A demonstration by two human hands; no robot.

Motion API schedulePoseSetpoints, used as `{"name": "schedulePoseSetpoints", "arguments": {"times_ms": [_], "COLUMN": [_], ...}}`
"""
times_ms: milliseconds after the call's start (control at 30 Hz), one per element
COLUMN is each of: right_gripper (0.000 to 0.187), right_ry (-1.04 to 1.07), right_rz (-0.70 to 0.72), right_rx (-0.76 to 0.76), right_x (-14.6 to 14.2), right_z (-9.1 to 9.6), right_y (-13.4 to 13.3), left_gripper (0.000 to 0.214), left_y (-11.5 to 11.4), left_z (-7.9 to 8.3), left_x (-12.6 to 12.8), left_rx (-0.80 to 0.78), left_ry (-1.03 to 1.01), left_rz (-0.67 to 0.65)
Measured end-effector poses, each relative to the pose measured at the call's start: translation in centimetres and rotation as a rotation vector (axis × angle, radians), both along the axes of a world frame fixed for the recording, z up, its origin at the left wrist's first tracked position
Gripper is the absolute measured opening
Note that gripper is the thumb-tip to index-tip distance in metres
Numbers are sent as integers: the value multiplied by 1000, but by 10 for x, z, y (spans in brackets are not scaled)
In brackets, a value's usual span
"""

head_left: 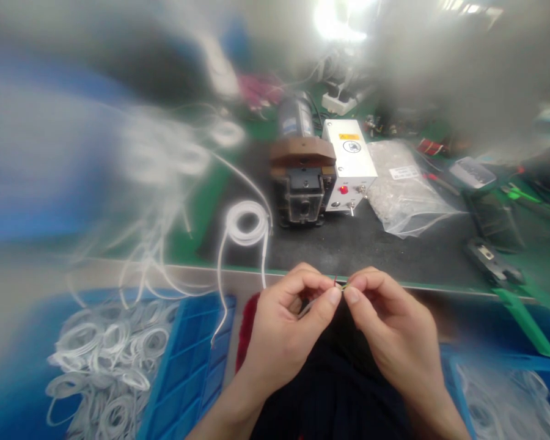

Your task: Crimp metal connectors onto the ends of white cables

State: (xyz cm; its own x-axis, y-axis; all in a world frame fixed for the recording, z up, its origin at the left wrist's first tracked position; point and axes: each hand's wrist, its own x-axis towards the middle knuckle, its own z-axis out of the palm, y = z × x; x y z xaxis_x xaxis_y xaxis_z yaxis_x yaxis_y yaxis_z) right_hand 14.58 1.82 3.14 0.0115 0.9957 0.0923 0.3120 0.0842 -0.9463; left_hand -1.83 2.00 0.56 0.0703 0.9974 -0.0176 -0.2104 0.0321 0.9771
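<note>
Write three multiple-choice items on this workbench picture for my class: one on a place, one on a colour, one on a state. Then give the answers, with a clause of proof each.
1. Where does the white cable coil lie?
A. on the bench, left of the small machine
B. inside the clear bag
C. on top of the white control box

2. What colour is the crate at lower left?
A. red
B. blue
C. yellow

3. How do the hands stand?
A. both flat on the bench
B. left hand and right hand pinch thin wire ends between their fingers
C. one hand presses the red button

Answers: 1 A, the coil rests on the dark mat beside the machine; 2 B, its ribbed walls are blue; 3 B, thumbs and forefingers meet on the wires.
</note>
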Motion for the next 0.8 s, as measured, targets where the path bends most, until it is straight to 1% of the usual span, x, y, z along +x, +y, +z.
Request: {"name": "schedulePoseSetpoints", "arguments": {"times_ms": [100,433,633,733,800], "right_gripper": [12,10,16,14,14], "right_ry": [2,28,107,58,25], "right_rz": [0,50,88,62,60], "right_rx": [-8,-35,-130,-85,-55], "right_x": [1,6,7,8,10], "right_z": [1,2,0,0,0], "right_y": [1,-1,2,2,2], "left_gripper": [8,11,11,8,8], "left_y": [0,1,1,2,3], "left_z": [1,2,3,4,5], "left_x": [0,2,3,3,2], "left_rx": [10,21,69,110,107], "left_ry": [49,36,110,179,210], "left_rz": [1,15,42,21,7]}}
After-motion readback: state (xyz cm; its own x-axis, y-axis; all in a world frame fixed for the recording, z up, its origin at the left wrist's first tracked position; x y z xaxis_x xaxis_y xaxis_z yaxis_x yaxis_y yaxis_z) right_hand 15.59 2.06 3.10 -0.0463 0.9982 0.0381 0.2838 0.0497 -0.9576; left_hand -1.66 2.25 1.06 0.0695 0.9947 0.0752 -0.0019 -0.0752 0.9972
